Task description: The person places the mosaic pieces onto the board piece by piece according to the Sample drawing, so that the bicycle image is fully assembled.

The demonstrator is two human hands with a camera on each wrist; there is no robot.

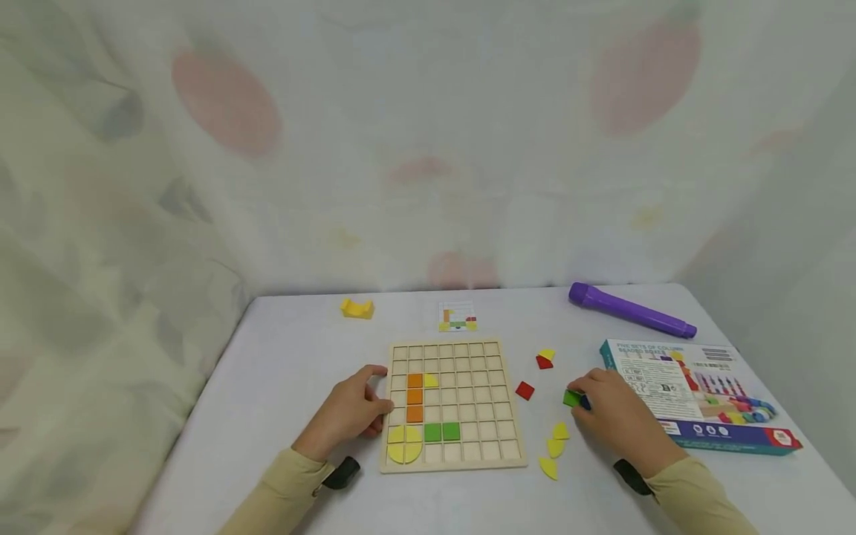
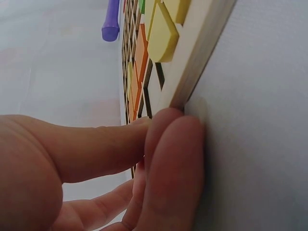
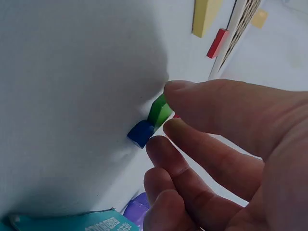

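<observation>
At the wooden board's [image 1: 468,468] left rim, the left hand [image 1: 348,409] pinches the edge between thumb and fingers. Just right of that grip, the board holds three orange squares [image 1: 414,396], one yellow quarter [image 1: 431,380] beside them, four yellow quarters [image 1: 396,433] making a circle, and two green squares [image 1: 433,432]. At the curled fingers of the right hand [image 1: 622,416] are one green tile [image 3: 161,109] and one blue piece [image 3: 141,134]; whether either is pinched cannot be told. Left of this hand lie three loose yellow pieces [image 1: 556,447], one red square [image 1: 524,390], and a second red piece [image 1: 545,362] touching a yellow piece [image 1: 547,354]. Right of it is one box [image 1: 662,401], and beyond it one purple stick [image 1: 631,310]. Beyond the left hand is one yellow holder [image 1: 357,308].

The head view alone shows the patterned card [image 1: 458,316] beyond the board. The right wrist view shows the blue piece against the green tile, where the head view has it mostly behind fingers; the left wrist view shows the rim's thickness.
</observation>
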